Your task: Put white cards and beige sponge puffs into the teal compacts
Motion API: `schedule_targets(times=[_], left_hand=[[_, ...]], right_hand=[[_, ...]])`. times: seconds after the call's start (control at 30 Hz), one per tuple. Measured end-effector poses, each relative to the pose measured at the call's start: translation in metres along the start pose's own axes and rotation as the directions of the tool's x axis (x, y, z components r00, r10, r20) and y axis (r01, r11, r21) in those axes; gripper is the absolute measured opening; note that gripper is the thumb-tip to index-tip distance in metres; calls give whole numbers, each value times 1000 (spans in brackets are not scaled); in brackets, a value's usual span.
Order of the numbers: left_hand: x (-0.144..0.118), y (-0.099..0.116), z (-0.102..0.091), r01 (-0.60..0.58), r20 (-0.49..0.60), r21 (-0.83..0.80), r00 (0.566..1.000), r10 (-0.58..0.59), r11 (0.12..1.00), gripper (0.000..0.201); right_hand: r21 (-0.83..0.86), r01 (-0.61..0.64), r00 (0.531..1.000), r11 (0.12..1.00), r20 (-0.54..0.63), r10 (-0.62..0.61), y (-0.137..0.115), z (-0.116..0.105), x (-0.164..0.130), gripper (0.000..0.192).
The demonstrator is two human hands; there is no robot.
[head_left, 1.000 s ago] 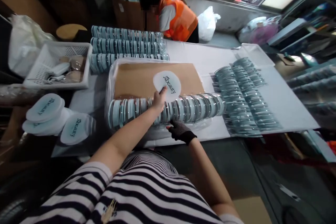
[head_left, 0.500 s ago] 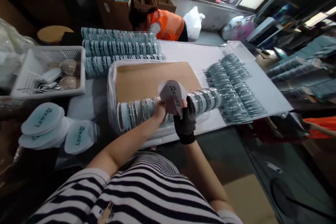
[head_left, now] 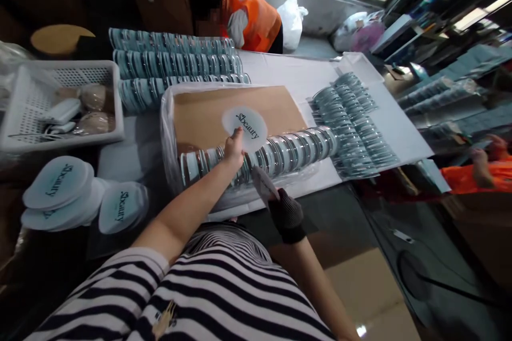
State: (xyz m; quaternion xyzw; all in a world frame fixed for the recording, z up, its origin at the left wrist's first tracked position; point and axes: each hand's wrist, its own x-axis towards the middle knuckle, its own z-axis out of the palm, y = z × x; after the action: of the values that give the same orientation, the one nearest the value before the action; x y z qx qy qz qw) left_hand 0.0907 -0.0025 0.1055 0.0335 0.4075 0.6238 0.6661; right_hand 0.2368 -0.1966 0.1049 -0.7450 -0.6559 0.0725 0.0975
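left hand [head_left: 234, 150]: bare, fingers pinched on the near edge of a round white "Beauty" sticker [head_left: 245, 121], holding it just over the brown cardboard sheet [head_left: 208, 112]. Half a second ago both hands had a sticker up between them, so it looks like it just got peeled and moved across.

right hand [head_left: 285, 212]: black mesh glove, fingers closed on a thin pale strip [head_left: 263, 183], my guess is the backing paper. It has dropped back toward the body, off the row.

row of compacts [head_left: 276, 153]: round cases standing on edge, right under and between both hands, inside the plastic-lined tray [head_left: 167, 117].

what changed: one piece split into two, so the sticker seems free of its liner.

further out: more sticker stacks [head_left: 60, 186] well left, white basket [head_left: 16, 106] beyond, a person in an orange vest [head_left: 256, 18] across the surface [head_left: 304, 82].
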Motion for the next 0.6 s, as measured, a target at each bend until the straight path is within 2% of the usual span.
schedule_targets(times=[0.1,0.17,0.27,0.4,0.5,0.6], left_hand=[[-4,-1,-1,-5,10,-14,1000,5,1000,25],[-5,2,-2,-3,22,-35,1000,4,999,21],[-5,6,-4,34,19,-52,999,-33,998,19],[-4,7,-5,53,31,-60,998,-51,997,30],[-3,6,-6,50,37,-57,998,-48,997,32],[-3,6,-6,44,30,-52,999,-43,998,20]], right_hand=[[-63,-74,977,995,194,85,-28,19,37,34],[-69,-99,962,993,250,113,-35,23,53,36],[-61,-138,969,989,200,147,-30,24,52,35],[-33,-170,976,985,129,173,-23,32,51,32],[36,-154,976,987,160,146,-32,42,64,34],[162,-160,967,974,222,122,-37,45,74,36]])
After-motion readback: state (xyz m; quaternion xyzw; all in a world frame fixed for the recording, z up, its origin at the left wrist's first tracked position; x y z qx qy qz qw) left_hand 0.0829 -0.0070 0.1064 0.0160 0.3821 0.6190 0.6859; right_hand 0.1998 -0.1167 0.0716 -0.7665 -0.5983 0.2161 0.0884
